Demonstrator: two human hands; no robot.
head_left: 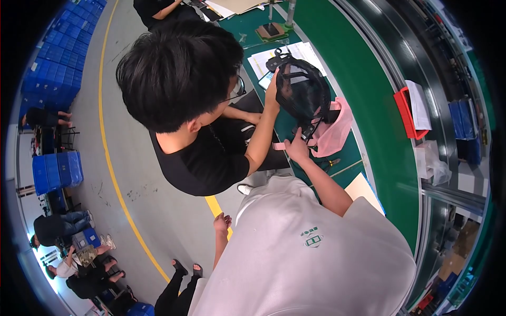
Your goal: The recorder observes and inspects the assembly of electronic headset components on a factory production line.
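Over the green counter [285,122], ahead of the hands, black mesh headgear [296,97] looks light, pliable, best held by its rim; pink fabric [337,129] lies beside the right hand [298,149], which seemingly pinches the headgear's near edge; the left hand [222,223] curls loosely, seemingly empty.

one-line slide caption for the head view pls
A co-worker's hand and the wearer's right hand at black mesh gear with pink fabric, over a green workbench.
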